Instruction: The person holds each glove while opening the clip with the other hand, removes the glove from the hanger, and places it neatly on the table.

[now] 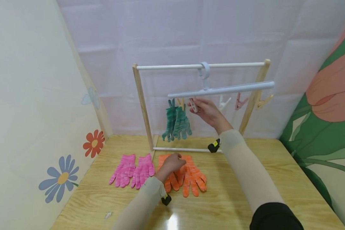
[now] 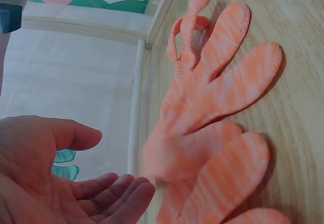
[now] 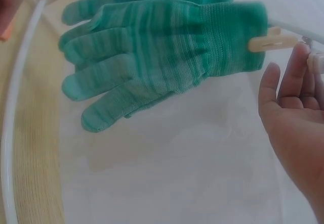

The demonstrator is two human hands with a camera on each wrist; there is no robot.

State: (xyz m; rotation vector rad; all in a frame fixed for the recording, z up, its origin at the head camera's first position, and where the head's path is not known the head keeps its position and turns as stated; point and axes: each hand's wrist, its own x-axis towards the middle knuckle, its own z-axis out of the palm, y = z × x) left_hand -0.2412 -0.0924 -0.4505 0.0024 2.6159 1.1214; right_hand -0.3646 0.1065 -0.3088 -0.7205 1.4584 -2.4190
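My right hand point(image 1: 209, 112) is raised to the pale blue hanger point(image 1: 235, 89) and pinches a pale pink clothes peg point(image 1: 194, 105) below its bar. Just left of it, a pair of green striped gloves point(image 1: 181, 124) dangles by the cuffs, one from a yellow peg point(image 1: 181, 103) and the other from a dark green peg point(image 1: 171, 103). Low over a pair of orange gloves point(image 1: 194, 175) on the table is my left hand point(image 1: 172, 164). The left wrist view shows that hand point(image 2: 45, 168) with loosely bent fingers and nothing between them, beside the orange gloves point(image 2: 217, 92).
The hanger hooks over the white top rail point(image 1: 169, 67) of a wooden-legged rack. White point(image 1: 224, 102), pink point(image 1: 240, 101) and yellow point(image 1: 264, 101) pegs hang toward its right end. A pair of pink gloves point(image 1: 125, 171) lies on the wooden table point(image 1: 218, 204), left of the orange ones.
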